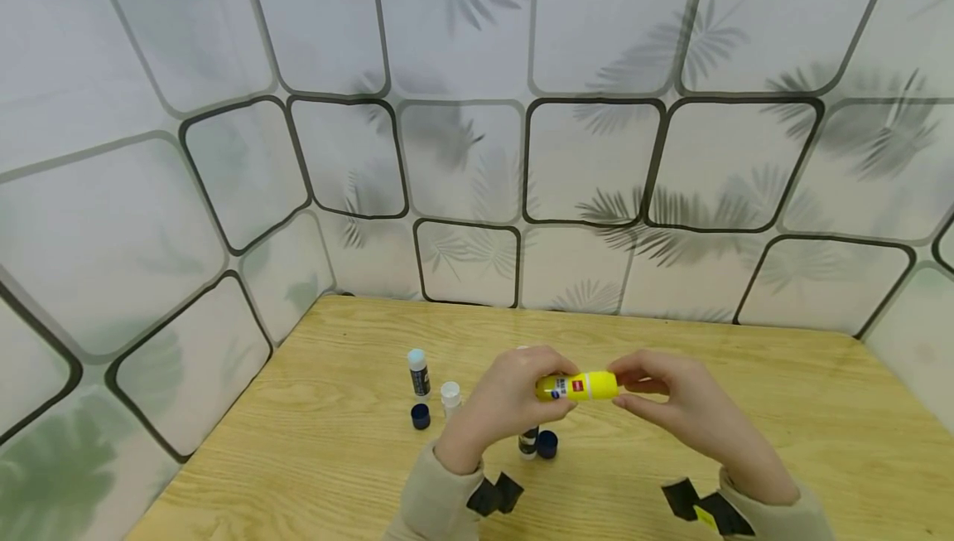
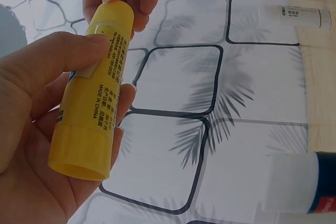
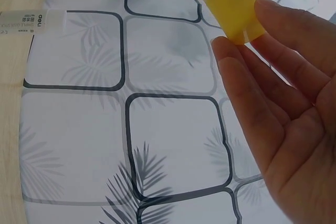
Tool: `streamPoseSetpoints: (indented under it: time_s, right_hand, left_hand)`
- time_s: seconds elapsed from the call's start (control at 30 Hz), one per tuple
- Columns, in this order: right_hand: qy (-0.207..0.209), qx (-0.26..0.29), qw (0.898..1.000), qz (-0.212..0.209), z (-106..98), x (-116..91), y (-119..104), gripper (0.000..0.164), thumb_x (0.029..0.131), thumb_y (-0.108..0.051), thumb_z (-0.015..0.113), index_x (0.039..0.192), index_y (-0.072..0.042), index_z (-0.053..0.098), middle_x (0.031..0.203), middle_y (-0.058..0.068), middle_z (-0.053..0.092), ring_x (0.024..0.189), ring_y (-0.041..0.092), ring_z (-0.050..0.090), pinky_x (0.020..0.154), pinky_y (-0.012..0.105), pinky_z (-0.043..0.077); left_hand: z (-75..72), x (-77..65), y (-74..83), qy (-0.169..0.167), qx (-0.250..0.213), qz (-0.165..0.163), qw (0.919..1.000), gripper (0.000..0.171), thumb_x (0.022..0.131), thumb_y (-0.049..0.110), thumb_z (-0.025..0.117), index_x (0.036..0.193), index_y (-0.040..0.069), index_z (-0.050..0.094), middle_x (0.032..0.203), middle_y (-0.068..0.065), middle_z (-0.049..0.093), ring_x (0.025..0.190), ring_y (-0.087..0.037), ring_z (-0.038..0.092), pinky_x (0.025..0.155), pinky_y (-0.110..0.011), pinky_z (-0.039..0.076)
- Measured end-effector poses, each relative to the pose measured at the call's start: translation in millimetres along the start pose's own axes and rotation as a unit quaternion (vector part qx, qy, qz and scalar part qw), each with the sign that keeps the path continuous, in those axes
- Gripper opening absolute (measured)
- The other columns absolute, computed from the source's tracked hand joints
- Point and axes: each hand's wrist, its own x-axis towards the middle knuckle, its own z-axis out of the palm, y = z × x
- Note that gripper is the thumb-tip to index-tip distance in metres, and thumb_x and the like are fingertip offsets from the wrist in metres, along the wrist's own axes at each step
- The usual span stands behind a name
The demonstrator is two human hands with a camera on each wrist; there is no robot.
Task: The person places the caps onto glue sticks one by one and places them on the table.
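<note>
A yellow glue stick (image 1: 589, 386) is held sideways above the table, its cap end to the right. My left hand (image 1: 514, 392) grips its body, with the thumb lying along the printed label in the left wrist view. The right hand (image 1: 678, 392) pinches the cap (image 3: 236, 11) between thumb and fingertips. Behind and below the left hand, a dark-labelled glue stick (image 1: 528, 443) stands beside a navy cap (image 1: 547, 444), partly hidden by that hand. A white-topped stick (image 1: 450, 393) stands just left of the left wrist.
Farther left on the wooden table (image 1: 313, 441) are an uncapped glue stick (image 1: 419, 375) with a pale blue top and another navy cap (image 1: 421, 417). A white deli glue stick (image 3: 31, 22) shows in the right wrist view. Patterned cloth (image 1: 462, 160) hangs behind the table.
</note>
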Motion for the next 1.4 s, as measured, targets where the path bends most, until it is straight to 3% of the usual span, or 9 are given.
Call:
streamPoseSetpoints:
  time_s: [0.53, 1.0, 1.4]
  right_hand:
    - [0.02, 0.024, 0.999, -0.025, 0.2, -2.2, 0.3, 0.027, 0.072, 0.006, 0.068, 0.097, -0.004, 0.063, 0.092, 0.003, 0.063, 0.083, 0.008, 0.059, 0.067, 0.024, 0.05]
    - [0.066, 0.025, 0.995, -0.064, 3.2, -2.0, -0.4, 0.032, 0.064, 0.016, 0.068, 0.093, 0.004, 0.064, 0.088, 0.011, 0.064, 0.079, 0.007, 0.061, 0.062, 0.024, 0.05]
    - [0.05, 0.03, 0.996, -0.063, -0.6, -1.5, -0.1, 0.032, 0.07, 0.014, 0.064, 0.1, 0.002, 0.062, 0.094, 0.01, 0.062, 0.085, 0.007, 0.059, 0.067, 0.025, 0.05]
  left_hand:
    - [0.0, -0.8, 2.4, 0.015, -0.015, 0.021, 0.9996, 0.023, 0.075, 0.011, 0.07, 0.097, 0.005, 0.064, 0.093, -0.002, 0.062, 0.076, -0.004, 0.053, 0.065, -0.009, 0.041]
    - [1.8, -0.5, 1.7, 0.059, -0.012, 0.064, 0.9962, 0.023, 0.072, 0.008, 0.073, 0.094, 0.003, 0.066, 0.091, -0.004, 0.063, 0.074, -0.007, 0.056, 0.064, -0.008, 0.041]
    - [6.6, 0.6, 1.0, 0.056, -0.038, 0.042, 0.9968, 0.025, 0.073, 0.01, 0.073, 0.096, 0.004, 0.064, 0.092, -0.002, 0.062, 0.075, -0.001, 0.053, 0.064, -0.008, 0.041]
